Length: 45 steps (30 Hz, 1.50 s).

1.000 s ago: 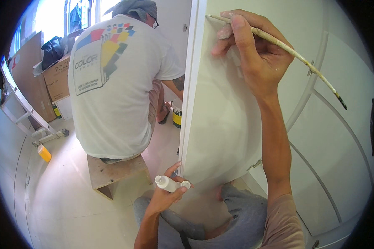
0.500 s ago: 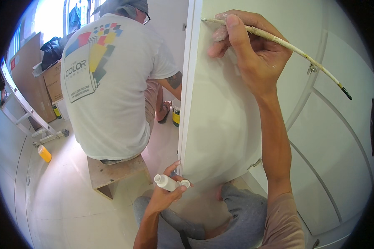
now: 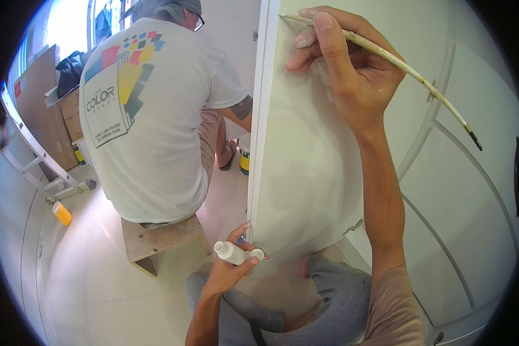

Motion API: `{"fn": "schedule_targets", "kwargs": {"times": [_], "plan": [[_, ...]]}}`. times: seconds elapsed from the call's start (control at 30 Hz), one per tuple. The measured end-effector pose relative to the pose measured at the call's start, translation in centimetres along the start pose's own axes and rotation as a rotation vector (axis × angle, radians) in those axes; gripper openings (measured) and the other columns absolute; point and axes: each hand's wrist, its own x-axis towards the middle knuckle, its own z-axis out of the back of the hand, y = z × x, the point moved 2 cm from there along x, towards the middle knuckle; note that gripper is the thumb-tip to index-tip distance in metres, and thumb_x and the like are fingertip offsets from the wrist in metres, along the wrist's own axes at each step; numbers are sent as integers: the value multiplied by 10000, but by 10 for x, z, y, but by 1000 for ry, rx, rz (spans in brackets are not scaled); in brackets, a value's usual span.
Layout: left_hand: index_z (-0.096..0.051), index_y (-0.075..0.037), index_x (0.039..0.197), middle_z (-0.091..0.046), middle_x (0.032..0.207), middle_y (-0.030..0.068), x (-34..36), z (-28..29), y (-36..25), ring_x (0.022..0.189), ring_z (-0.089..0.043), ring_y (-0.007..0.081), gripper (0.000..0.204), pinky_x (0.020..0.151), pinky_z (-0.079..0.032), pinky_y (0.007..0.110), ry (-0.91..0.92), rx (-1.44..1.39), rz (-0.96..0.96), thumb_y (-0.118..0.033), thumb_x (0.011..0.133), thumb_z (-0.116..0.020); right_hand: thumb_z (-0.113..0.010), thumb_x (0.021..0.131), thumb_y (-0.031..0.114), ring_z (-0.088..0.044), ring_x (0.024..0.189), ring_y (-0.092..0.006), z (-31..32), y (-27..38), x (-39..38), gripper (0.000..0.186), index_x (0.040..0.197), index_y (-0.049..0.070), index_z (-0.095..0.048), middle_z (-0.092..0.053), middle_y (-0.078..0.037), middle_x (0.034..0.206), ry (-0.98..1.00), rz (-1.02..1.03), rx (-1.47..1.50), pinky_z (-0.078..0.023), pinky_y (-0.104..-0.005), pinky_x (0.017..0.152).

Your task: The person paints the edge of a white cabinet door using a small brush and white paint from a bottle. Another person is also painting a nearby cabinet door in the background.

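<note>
My right hand (image 3: 357, 75) is raised high and closed around a thin, paint-stained brush (image 3: 409, 68). The brush's tip is at the upper left edge of a white cabinet door (image 3: 305, 155), and its dark handle end slants down to the right. Some fingertips carry whitish smears and lie close to the door's face. Low down, my left hand (image 3: 228, 275) grips a small white bottle (image 3: 232, 252), tilted to the left. A round white cap or lid (image 3: 258, 254) shows at the same fingers. That hand's fingertips are by the door's lower left edge.
To the left, another person in a printed white shirt (image 3: 155, 104) sits on a wooden stool (image 3: 164, 239). A paint can (image 3: 244, 155) stands beyond them. A ladder (image 3: 34, 144), cardboard (image 3: 40, 109) and an orange-yellow container (image 3: 61, 213) are farther left. White cabinet panels (image 3: 444, 213) lie right.
My right hand and the brush have shifted slightly upward along the door's edge, the handle end swinging a little left and down. The other person has leaned slightly left. My left hand stays put.
</note>
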Motion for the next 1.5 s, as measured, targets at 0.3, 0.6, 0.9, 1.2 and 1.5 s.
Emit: {"fn": "schedule_targets", "kwargs": {"times": [0.3,0.6,0.9,1.2,1.5], "plan": [[-230,-77,1491,-705,922,124,0,1,-1,515,-452,65,748,469,-376,229,3,2,-3,10,868,-634,-570,947,20,-647,524,-153,-3,-11,4,145,929,-87,-666,-660,-130,679,16,12,107,-551,-261,443],[-225,-76,1491,-703,926,123,-3,2,1,519,-455,67,743,470,-380,230,17,2,-19,4,876,-634,-594,948,52,-663,566,-182,-3,3,0,156,990,-74,-675,-669,-125,729,-6,10,-49,-548,-270,510],[-217,-76,1492,-704,936,116,2,0,-1,521,-448,61,741,474,-371,225,18,4,-19,-15,885,-638,-566,949,16,-639,516,-143,-2,-12,1,142,918,-81,-665,-654,-120,667,39,39,136,-550,-255,446],[-219,-74,1491,-705,935,124,5,-1,-1,516,-445,62,740,469,-368,227,14,11,-9,-13,884,-637,-567,947,7,-648,539,-150,2,-17,0,137,938,-90,-663,-658,-130,687,52,10,150,-550,-251,462],[-223,-75,1491,-705,933,125,8,0,1,520,-447,59,742,469,-366,227,10,6,-5,-13,880,-640,-598,943,49,-661,555,-182,6,-10,-4,141,965,-67,-675,-667,-117,716,67,-42,-22,-536,-269,486]]}}
